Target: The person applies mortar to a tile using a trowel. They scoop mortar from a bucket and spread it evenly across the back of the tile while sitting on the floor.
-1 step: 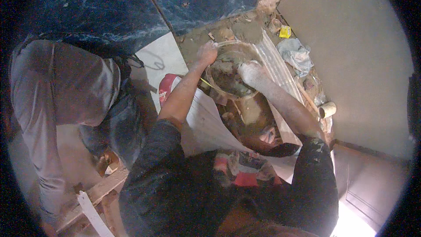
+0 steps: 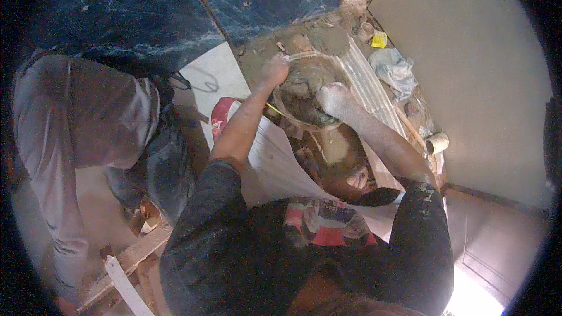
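A round bucket holds wet grey-brown mortar, smeared up its inner wall. My left hand is closed on the bucket's far left rim. Coated in pale dust, my right hand reaches over the right side, into the bucket's mouth. Its fingers are curled down toward the mortar, and whatever they may hold is hidden beneath the hand. Below the bucket, between my forearms, lies a dark cavity or container with a pale rounded object in it; I cannot make out its kind.
At left a person in a grey long sleeve crouches close by. Dark blue marbled slabs stand beyond a white board. Along the right lie a ridged pale strip, a crumpled plastic bag, a yellow packet and a pipe piece.
My right hand sits very slightly nearer me inside the bucket, and the mortar surface looks a little shifted. My left hand keeps its hold on the rim.
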Demonstrator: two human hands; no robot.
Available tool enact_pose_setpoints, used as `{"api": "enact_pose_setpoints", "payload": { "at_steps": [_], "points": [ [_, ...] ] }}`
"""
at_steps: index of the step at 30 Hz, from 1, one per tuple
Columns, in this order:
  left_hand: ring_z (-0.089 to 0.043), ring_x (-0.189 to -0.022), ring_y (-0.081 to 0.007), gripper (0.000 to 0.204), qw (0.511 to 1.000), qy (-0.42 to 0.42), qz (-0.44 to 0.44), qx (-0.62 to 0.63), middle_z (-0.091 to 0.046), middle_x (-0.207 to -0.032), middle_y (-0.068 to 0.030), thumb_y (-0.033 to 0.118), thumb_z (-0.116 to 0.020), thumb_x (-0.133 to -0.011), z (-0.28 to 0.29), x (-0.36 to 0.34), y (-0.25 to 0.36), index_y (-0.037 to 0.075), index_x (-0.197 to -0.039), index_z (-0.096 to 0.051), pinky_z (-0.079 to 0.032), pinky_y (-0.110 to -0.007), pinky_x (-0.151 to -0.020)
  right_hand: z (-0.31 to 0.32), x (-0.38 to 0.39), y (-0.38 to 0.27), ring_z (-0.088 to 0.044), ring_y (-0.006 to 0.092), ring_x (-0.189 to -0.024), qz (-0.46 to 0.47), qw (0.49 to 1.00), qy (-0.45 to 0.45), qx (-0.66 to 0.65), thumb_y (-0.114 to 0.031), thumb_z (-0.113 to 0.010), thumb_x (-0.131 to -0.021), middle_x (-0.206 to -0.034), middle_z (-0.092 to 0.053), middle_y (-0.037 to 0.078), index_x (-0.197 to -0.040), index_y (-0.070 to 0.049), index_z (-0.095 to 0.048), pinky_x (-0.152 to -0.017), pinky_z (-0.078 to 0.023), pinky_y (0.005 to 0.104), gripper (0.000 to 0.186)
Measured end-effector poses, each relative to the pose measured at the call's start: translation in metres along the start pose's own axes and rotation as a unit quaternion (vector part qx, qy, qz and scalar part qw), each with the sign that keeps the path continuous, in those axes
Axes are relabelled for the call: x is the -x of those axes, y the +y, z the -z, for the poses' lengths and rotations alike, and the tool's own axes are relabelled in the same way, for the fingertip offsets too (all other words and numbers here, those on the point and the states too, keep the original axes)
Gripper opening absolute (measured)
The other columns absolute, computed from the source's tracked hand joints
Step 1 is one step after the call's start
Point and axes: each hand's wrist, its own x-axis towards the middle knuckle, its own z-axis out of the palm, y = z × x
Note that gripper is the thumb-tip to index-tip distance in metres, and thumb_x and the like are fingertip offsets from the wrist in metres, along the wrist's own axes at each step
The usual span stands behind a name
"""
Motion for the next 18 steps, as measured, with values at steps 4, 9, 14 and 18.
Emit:
{"api": "enact_pose_setpoints", "payload": {
  "at_steps": [4,9,14,18],
  "points": [
    [-0.059,-0.098,-0.0400,0.034,1.000,-0.018,-0.013,0.002,-0.062,-0.106,-0.0202,0.028,-0.043,-0.091,0.011,0.013,0.000,0.005,-0.110,-0.059,-0.047,-0.051,-0.082,-0.019,0.040,-0.012,-0.067,0.0293,-0.080,0.021,0.996,-0.042,0.077,-0.016,-0.054,-0.081,-0.085,-0.065,0.015,-0.105,-0.005,-0.059,-0.069,-0.055,0.0430,0.027],
    [-0.061,-0.086,-0.0389,0.027,0.986,0.082,-0.145,0.020,-0.064,-0.099,-0.0193,0.026,-0.053,-0.087,0.018,0.029,0.003,0.005,-0.103,-0.062,-0.047,-0.051,-0.075,0.015,0.083,0.029,-0.064,0.0346,-0.083,-0.073,0.996,-0.047,0.006,-0.021,-0.057,-0.082,-0.099,-0.061,0.018,-0.119,-0.009,-0.051,-0.067,-0.052,0.0444,0.039],
    [-0.061,-0.075,-0.0394,0.023,0.945,0.210,-0.247,0.038,-0.064,-0.090,-0.0210,0.024,-0.059,-0.084,0.002,0.039,0.022,0.006,-0.098,-0.064,-0.048,-0.049,-0.070,-0.020,0.078,0.045,-0.062,0.0392,-0.084,-0.155,0.981,-0.109,-0.037,-0.023,-0.057,-0.082,-0.092,-0.062,0.020,-0.122,-0.009,-0.047,-0.071,-0.050,0.0490,0.044],
    [-0.061,-0.079,-0.0429,0.027,0.983,0.064,-0.145,0.088,-0.064,-0.087,-0.0231,0.024,-0.057,-0.086,0.024,0.049,0.059,0.007,-0.105,-0.060,-0.048,-0.052,-0.069,-0.045,0.093,0.006,-0.064,0.0395,-0.084,-0.191,0.938,-0.076,-0.280,-0.031,-0.058,-0.085,-0.092,-0.065,0.025,-0.116,-0.003,-0.056,-0.073,-0.049,0.0511,0.041]
  ]
}}
